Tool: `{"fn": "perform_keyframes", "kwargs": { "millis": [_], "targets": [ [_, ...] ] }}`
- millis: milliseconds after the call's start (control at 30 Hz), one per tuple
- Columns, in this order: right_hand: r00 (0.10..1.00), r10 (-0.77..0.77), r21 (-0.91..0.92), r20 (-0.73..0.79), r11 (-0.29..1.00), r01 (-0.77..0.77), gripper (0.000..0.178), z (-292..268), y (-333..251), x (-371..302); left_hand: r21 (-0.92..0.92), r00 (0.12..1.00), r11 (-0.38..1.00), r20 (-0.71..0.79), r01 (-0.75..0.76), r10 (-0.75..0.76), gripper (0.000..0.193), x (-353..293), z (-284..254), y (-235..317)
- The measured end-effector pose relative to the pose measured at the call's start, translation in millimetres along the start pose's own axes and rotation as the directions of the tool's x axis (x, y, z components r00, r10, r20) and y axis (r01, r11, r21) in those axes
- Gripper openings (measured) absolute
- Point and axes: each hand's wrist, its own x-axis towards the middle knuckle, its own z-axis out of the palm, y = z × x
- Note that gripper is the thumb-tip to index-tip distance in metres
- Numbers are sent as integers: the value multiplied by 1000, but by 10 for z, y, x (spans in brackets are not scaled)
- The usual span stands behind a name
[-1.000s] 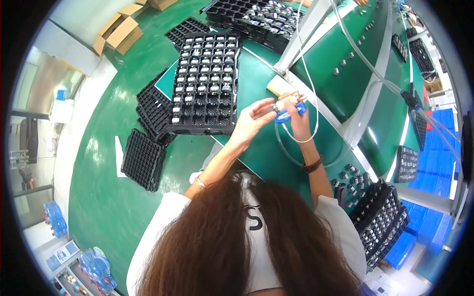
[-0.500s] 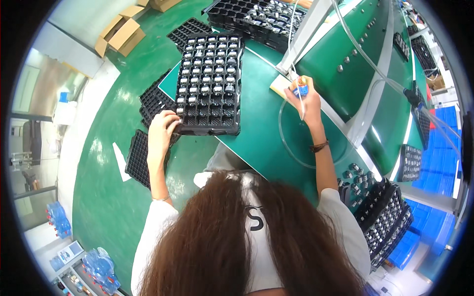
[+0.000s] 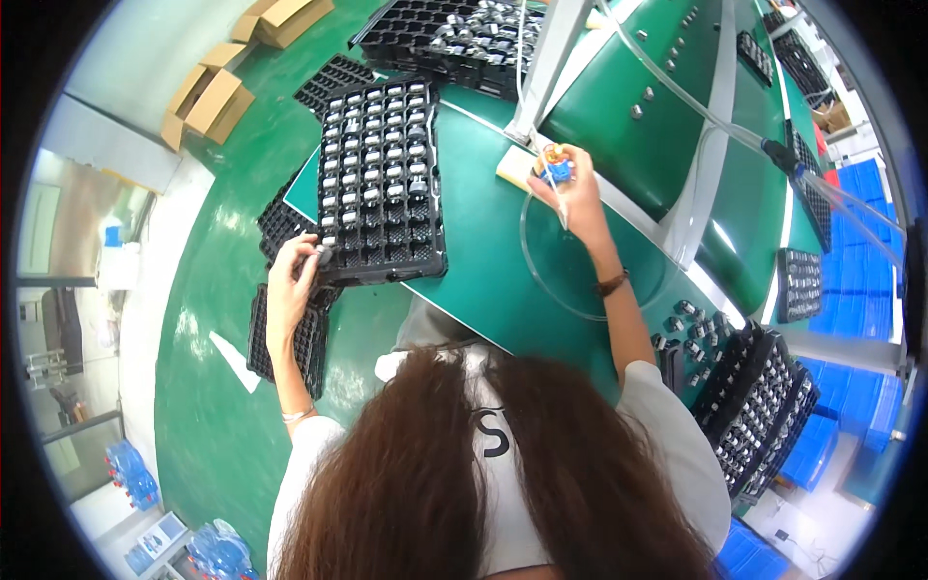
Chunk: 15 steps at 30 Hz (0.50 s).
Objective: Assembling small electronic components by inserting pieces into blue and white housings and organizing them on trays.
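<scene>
A black tray (image 3: 391,263) of pockets lies on the green tabletop. Small silver cylindrical parts (image 3: 370,174) fill many pockets; several pockets toward the near right hold nothing. At the tray's near left corner, my left hand (image 3: 289,280) pinches a small silver cylindrical part (image 3: 323,253) between thumb and fingers. My right hand (image 3: 578,198) is wrapped round a small blue and orange tool (image 3: 558,169) with a pale thin tube along it; its exact kind is unclear. That hand is over the table, beside a cream-coloured block (image 3: 517,166).
A grey metal post (image 3: 551,72) rises behind the block. Clear hose (image 3: 530,253) loops on the table. Another tray of parts (image 3: 483,43) stands far off, and stacked trays (image 3: 754,416) lean at the right beside loose parts (image 3: 698,329). More black trays (image 3: 290,338) are at the left.
The view has shifted, so the table sits further left and lower. The silver part at my left fingertips shows more clearly now. My right hand still holds the blue and orange tool.
</scene>
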Motion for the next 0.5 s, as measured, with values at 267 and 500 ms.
{"fn": "perform_keyframes", "kwargs": {
  "millis": [267,500],
  "targets": [
    [968,155,152,-200,980,-126,25,-176,488,415,-934,912,274,109,230,-395,16,155,438,265],
    [845,39,-281,-533,934,-220,36,-887,1402,882,-901,906,205,322,383,-275,33,317,933,721]
  ]
}}
